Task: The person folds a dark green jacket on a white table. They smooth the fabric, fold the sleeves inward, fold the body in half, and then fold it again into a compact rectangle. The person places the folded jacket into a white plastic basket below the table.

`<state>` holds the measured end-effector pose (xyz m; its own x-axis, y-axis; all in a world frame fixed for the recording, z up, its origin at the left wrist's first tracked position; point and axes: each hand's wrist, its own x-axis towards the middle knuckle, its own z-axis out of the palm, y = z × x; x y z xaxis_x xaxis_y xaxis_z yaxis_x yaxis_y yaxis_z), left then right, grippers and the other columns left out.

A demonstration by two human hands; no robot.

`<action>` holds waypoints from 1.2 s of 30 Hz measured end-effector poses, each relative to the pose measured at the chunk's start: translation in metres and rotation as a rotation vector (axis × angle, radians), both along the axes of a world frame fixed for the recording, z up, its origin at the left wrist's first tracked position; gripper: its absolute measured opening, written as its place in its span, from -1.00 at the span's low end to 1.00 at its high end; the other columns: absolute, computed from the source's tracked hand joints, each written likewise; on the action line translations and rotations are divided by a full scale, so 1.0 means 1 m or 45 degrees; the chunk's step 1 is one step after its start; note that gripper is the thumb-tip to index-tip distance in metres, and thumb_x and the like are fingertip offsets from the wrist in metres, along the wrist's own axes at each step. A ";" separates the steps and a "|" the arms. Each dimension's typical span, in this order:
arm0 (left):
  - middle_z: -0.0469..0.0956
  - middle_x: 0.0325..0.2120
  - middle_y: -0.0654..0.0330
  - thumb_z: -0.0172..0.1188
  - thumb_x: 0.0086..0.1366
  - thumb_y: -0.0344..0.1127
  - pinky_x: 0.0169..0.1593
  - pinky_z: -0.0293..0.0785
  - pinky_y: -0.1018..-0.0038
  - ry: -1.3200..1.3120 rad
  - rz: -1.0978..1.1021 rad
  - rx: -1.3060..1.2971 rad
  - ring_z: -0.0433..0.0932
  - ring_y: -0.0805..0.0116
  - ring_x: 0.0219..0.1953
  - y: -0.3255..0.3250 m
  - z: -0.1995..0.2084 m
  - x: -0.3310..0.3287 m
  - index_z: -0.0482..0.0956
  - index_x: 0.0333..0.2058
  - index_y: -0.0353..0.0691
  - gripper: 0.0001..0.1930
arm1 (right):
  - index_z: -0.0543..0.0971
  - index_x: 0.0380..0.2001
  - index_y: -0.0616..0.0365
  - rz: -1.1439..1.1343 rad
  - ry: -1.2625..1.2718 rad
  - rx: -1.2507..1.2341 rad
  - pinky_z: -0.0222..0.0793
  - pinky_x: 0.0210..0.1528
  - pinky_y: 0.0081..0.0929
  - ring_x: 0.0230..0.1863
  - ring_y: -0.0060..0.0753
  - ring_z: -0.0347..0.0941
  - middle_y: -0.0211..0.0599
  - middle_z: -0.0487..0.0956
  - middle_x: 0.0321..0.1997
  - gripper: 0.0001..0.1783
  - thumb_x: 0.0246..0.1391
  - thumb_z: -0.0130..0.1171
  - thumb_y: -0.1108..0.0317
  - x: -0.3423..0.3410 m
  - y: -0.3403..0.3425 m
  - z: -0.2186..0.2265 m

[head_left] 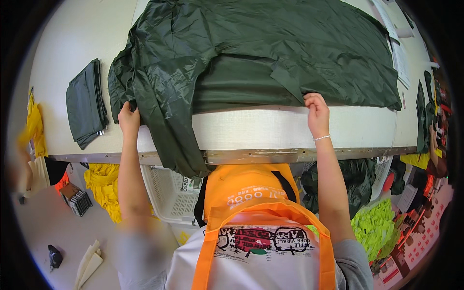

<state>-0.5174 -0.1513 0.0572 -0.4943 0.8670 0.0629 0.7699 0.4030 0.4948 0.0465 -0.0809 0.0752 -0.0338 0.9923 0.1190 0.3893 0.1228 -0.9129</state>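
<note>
A dark green, shiny raincoat (299,29) lies spread and wrinkled over the white table (270,128). One of its sleeves (179,130) hangs down past the near edge, in front of me. At the coat's left end, my left hand (129,120) pinches a fold of the fabric. Farther right, my right hand (317,115), with a pale bracelet at the wrist, is closed on the coat's near edge beside a pointed flap. The fingertips of both hands are partly tucked behind the material.
A folded dark green stack (86,105) lies left of the coat. Below the table are a white plastic basket (169,198), yellow cloth (105,183), dark green fabric (340,183) and lime-green fabric (377,227). Papers (398,58) lie at the far right. Other people show at both sides.
</note>
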 end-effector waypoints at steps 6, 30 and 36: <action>0.57 -0.47 -0.07 0.20 0.08 -0.17 -0.31 0.41 0.25 0.108 0.039 -0.223 0.54 -0.05 -0.39 -0.002 0.000 0.005 0.54 -0.26 -0.28 -0.68 | 0.44 -0.32 0.24 -0.265 0.407 -0.630 0.44 -0.36 -0.59 -0.48 -0.50 0.49 -0.25 0.54 -0.24 -0.81 0.11 -0.15 0.69 0.003 -0.023 0.017; 0.60 -0.34 -0.11 0.19 0.11 -0.24 -0.19 0.43 0.32 -0.105 -0.026 -0.313 0.58 0.00 -0.27 0.006 -0.024 -0.024 0.55 -0.18 -0.33 -0.66 | 0.50 -0.34 0.21 -0.267 -0.258 -0.310 0.40 -0.19 -0.36 -0.36 -0.01 0.49 -0.08 0.57 -0.40 -0.87 0.09 0.13 0.38 -0.043 0.040 -0.014; 0.57 -0.30 -0.15 0.17 0.10 -0.21 -0.16 0.43 0.23 -0.218 -0.066 -0.291 0.54 -0.10 -0.18 0.012 -0.010 -0.009 0.55 -0.19 -0.31 -0.65 | 0.52 -0.44 0.25 -0.348 -0.566 -0.359 0.39 -0.29 -0.28 -0.43 -0.08 0.51 -0.03 0.57 -0.50 -0.66 0.02 0.24 0.14 -0.037 0.061 -0.036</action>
